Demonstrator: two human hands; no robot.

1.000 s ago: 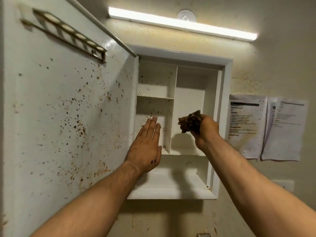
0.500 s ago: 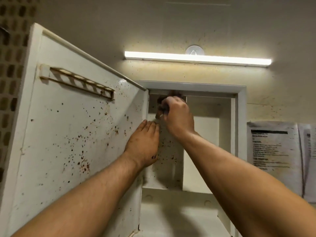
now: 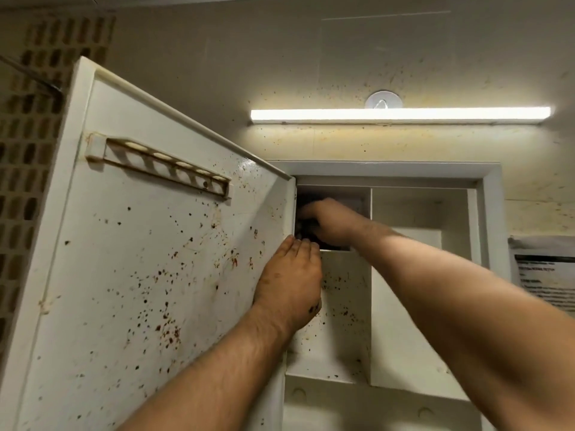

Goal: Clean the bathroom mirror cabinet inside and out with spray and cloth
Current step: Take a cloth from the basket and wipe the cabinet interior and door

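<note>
Up in the top-left compartment of the open mirror cabinet [image 3: 491, 213]: right grip [image 3: 331, 225], fingers curled round a dark cloth [image 3: 306, 227], close against the compartment's left wall on the hinge side, somewhat blurred; just below, left grip [image 3: 289, 284], fingers straight and together, holding nothing, laid flat on the cabinet's left edge beside the door [image 3: 140, 275], fingertips right under the cloth; brown specks across the door's inner face, around the slotted holder [image 3: 161, 164] near its top, and in the lower-left compartment; lit light bar [image 3: 401, 115] on the wall above; printed sheet [image 3: 547, 275] at far right.
</note>
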